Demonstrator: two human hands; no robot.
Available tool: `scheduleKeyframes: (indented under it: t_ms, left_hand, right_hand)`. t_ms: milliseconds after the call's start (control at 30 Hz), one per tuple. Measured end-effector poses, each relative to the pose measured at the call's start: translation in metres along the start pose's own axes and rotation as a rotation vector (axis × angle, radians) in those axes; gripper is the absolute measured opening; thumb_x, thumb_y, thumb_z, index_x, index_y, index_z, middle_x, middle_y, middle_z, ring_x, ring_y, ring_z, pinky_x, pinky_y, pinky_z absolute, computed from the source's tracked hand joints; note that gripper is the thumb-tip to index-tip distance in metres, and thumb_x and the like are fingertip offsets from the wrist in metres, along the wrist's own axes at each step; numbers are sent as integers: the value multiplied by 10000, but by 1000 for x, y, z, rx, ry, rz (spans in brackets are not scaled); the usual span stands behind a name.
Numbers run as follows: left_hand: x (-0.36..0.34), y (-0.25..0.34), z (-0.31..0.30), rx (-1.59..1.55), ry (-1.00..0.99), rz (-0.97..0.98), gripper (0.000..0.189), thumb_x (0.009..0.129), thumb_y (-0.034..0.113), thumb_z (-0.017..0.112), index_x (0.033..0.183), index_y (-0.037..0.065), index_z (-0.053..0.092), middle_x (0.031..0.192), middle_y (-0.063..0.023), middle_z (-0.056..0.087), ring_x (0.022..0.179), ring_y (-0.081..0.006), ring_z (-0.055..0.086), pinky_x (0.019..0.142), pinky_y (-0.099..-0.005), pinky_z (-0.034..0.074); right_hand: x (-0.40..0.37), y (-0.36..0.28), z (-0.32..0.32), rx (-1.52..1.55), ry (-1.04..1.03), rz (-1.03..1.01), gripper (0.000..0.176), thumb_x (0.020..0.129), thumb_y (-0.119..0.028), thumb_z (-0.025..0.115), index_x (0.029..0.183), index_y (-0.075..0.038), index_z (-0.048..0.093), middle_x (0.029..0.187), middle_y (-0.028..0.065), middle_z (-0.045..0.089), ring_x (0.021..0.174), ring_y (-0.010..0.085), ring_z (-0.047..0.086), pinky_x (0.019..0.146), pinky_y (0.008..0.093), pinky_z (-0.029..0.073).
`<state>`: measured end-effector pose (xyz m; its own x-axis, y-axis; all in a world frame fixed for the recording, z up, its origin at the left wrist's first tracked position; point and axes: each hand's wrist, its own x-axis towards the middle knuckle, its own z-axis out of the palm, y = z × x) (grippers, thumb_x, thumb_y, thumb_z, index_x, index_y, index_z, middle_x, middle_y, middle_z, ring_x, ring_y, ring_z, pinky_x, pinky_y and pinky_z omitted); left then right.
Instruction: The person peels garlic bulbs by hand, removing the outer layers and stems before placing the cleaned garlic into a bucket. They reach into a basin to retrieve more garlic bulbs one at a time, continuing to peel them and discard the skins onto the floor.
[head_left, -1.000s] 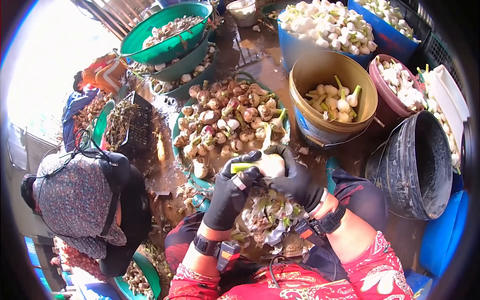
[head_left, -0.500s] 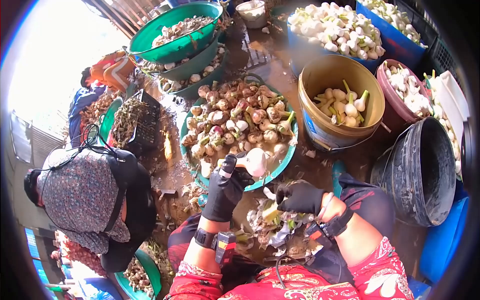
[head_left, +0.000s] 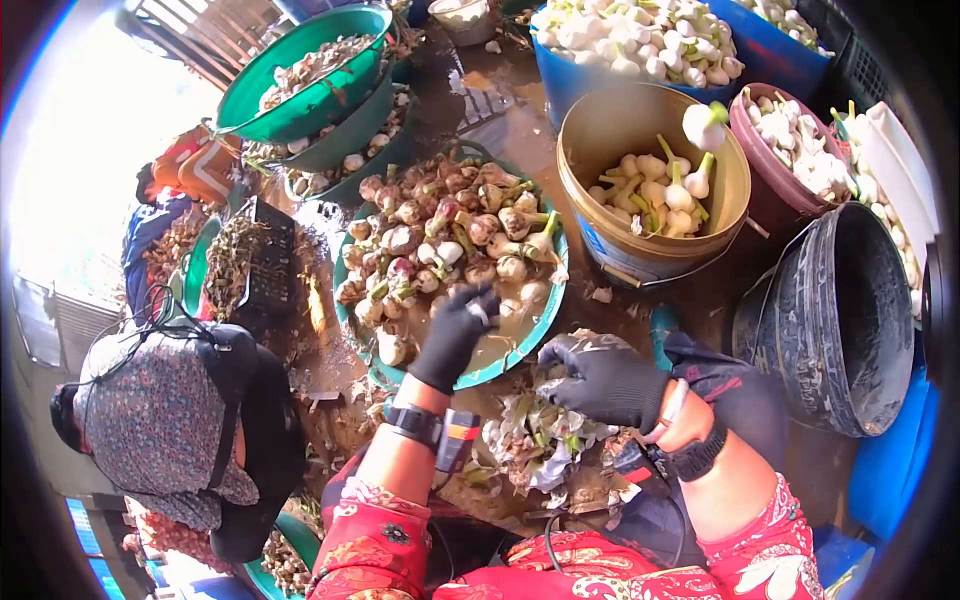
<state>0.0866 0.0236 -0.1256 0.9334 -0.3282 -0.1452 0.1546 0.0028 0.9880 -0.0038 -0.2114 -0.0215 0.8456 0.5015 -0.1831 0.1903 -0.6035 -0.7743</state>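
Note:
My left hand (head_left: pixel 455 338), in a black glove, is over the near side of a green tub (head_left: pixel 545 345) of unpeeled garlic bulbs (head_left: pixel 440 235). It holds no bulb; its fingers look loosely apart. A white garlic bulb (head_left: pixel 705 127) hangs in the air at the far right rim of the yellow bucket (head_left: pixel 590 215). Inside that bucket lie cleaned bulbs (head_left: pixel 660 190) with green stems. My right hand (head_left: pixel 605 378), gloved too, is curled above a heap of garlic skins (head_left: pixel 545 440); whatever its fingers hold is hidden.
Right of the yellow bucket stand a pink bucket (head_left: pixel 745 125) with bulbs and a black bucket (head_left: pixel 770 300). Blue tubs (head_left: pixel 560 85) of white garlic are behind. Stacked green basins (head_left: pixel 245 115) and a black crate (head_left: pixel 268 255) are left. A co-worker (head_left: pixel 160 420) sits close on my left.
The white bulb has left my left hand and is now in the air by the yellow bucket. My right hand has turned back-upward over the skins. The view has shifted slightly.

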Motion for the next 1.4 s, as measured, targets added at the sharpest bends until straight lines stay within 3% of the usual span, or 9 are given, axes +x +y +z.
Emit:
scheduleKeyframes:
  t_ms: [133, 200, 367, 600, 767, 933, 1000, 1067, 1400]
  left_hand:
    - [7, -91, -3, -155, 294, -573, 548, 781, 228, 718, 1252, 48, 506, 923, -93, 607, 825, -204, 590, 740, -330, 474]
    - [15, -115, -13, 1183, -96, 163, 633, 686, 162, 743, 1266, 83, 504, 953, -197, 626, 883, -350, 601, 779, -405, 482]
    - [63, -183, -15, 733, 81, -379, 760, 762, 502, 661, 1324, 28, 470, 1247, -287, 521, 1163, -327, 509, 896, -428, 418]
    - [-7, -82, -7, 736, -77, 167, 158, 837, 109, 588, 984, 52, 581, 882, -58, 631, 812, -153, 593, 718, -312, 488]
    - [-41, -5, 35, -702, -48, -134, 241, 895, 43, 525, 1132, 7, 550, 1022, -68, 613, 862, -148, 594, 737, -306, 507]
    - [-78, 56, 32, 835, -25, 525, 394, 910, 31, 518, 1297, -21, 461, 1128, -129, 602, 1002, -213, 603, 843, -311, 490]
    - [-86, 83, 42, -456, 77, -137, 417, 947, 158, 502, 1327, 2, 432, 1163, -140, 593, 1006, -227, 610, 849, -329, 504]
    - [-87, 83, 35, -412, 77, -129, 454, 960, 246, 487, 1344, 17, 410, 1135, -124, 597, 967, -211, 621, 835, -335, 520]
    - [-79, 89, 41, -62, 61, -159, 165, 909, 135, 549, 899, -21, 603, 764, -58, 628, 652, -141, 610, 629, -279, 514]
  right_hand:
    - [0, 3, -6, 152, 223, 44, 354, 778, -321, 616, 1007, -52, 598, 931, 202, 606, 915, 373, 579, 789, 456, 455]
    - [1, 0, -10, 161, 244, 79, 357, 779, -321, 620, 1008, -48, 596, 928, 200, 603, 915, 381, 574, 782, 460, 456]
    - [7, 5, -11, 60, 294, 59, 363, 778, -265, 667, 1040, -25, 598, 889, 173, 596, 783, 305, 609, 717, 397, 485]
    - [16, 9, 0, 145, 221, 120, 410, 815, -268, 644, 1141, -41, 541, 926, 147, 608, 786, 284, 611, 708, 395, 478]
    - [33, 3, 45, 1083, 213, 243, 504, 913, -154, 587, 1347, -22, 366, 1045, 72, 551, 851, 106, 524, 752, 238, 466]
    - [37, -8, 49, 985, 409, 208, 424, 876, -45, 571, 1278, -40, 437, 1054, 74, 561, 923, 119, 539, 807, 257, 477]
    - [35, -6, 47, 1059, 353, 203, 463, 799, -41, 622, 1238, -53, 475, 1070, 85, 578, 992, 162, 554, 847, 297, 475]
    - [33, -8, 44, 315, 521, -63, 540, 704, -81, 687, 1212, -68, 503, 1064, 103, 593, 998, 203, 575, 861, 331, 474]
    - [31, 11, 47, 814, 468, -119, 497, 647, -106, 701, 1124, -38, 578, 1074, 125, 603, 1023, 207, 584, 887, 326, 467]
